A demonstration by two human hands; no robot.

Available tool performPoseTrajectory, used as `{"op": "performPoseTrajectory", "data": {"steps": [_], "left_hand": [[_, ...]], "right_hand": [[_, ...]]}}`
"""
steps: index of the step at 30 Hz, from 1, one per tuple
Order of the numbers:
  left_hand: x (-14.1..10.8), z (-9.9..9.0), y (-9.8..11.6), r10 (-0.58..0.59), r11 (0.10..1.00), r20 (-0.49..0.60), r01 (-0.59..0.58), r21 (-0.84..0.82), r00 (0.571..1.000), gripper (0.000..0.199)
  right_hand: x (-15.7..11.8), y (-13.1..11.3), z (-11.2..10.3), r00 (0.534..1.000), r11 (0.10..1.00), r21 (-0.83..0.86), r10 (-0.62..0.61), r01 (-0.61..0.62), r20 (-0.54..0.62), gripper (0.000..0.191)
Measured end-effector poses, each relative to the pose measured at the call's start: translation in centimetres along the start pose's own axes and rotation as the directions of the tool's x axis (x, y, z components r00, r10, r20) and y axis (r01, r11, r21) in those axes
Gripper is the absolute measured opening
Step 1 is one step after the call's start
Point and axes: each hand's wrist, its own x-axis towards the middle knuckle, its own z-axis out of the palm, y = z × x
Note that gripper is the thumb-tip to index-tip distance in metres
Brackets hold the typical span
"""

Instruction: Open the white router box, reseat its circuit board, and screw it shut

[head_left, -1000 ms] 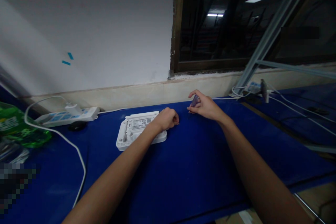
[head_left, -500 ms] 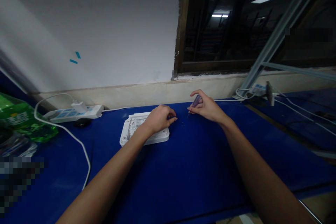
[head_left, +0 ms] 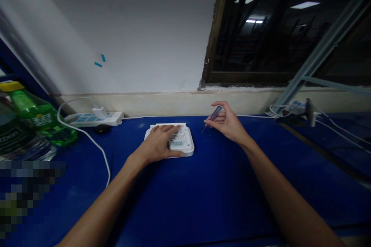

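My left hand [head_left: 159, 141] lies across a white plastic device [head_left: 185, 144] like a router, its thumb at the near edge and its fingers stretched over the top toward the far edge. Rows of small vent holes, a pale label and a round detail show on the uncovered right part. My right hand [head_left: 226, 121] is closed around a small screwdriver [head_left: 216, 113] with a translucent purple handle. Its thin shaft slants down to the left, just right of the device. Close to the tip, tiny bits like screws [head_left: 209, 139] lie on the blue tabletop [head_left: 197, 200].
A white power strip [head_left: 116, 119] with a plugged-in charger [head_left: 99, 112] stands along the wall, a black mouse-like object [head_left: 102, 129] before it. Green bottles [head_left: 43, 117] stand at far left. A white cable [head_left: 95, 144] curves over the table. A metal frame [head_left: 304, 61] rises at right.
My left hand has moved from the device's right end back onto its top, fingers now spread. My right hand still holds the screwdriver near the tiny bits. The view has shifted left.
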Motion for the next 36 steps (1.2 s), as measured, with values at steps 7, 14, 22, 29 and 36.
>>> {"op": "performPoseTrajectory", "data": {"steps": [7,14,22,29,36], "left_hand": [[-0.2,-0.5,-0.1,0.095,0.988,-0.016,-0.097,-0.122,0.995,0.110],[-0.3,-0.5,-0.1,0.150,0.972,-0.017,-0.151,-0.180,0.989,0.115],[-0.5,-0.6,0.2,0.042,0.997,0.027,-0.041,-0.069,0.999,0.110],[-0.2,-0.5,-0.3,0.100,0.982,0.062,-0.088,-0.167,0.993,0.102],[-0.3,-0.1,-0.5,0.156,0.966,0.033,-0.146,-0.213,0.987,0.103]], "right_hand": [[-0.6,-2.5,3.3,0.994,0.992,-0.064,-0.107,0.108,0.009,0.053],[-1.0,-2.0,5.2,0.972,0.955,-0.209,-0.179,0.209,0.155,0.037],[0.7,-4.8,6.3,0.959,0.516,-0.809,-0.162,0.282,0.231,0.034],[2.3,-7.0,5.4,0.874,0.540,-0.734,-0.003,0.411,0.487,0.024],[1.8,-6.8,3.5,0.820,0.704,-0.571,-0.028,0.422,0.572,0.020]]}}
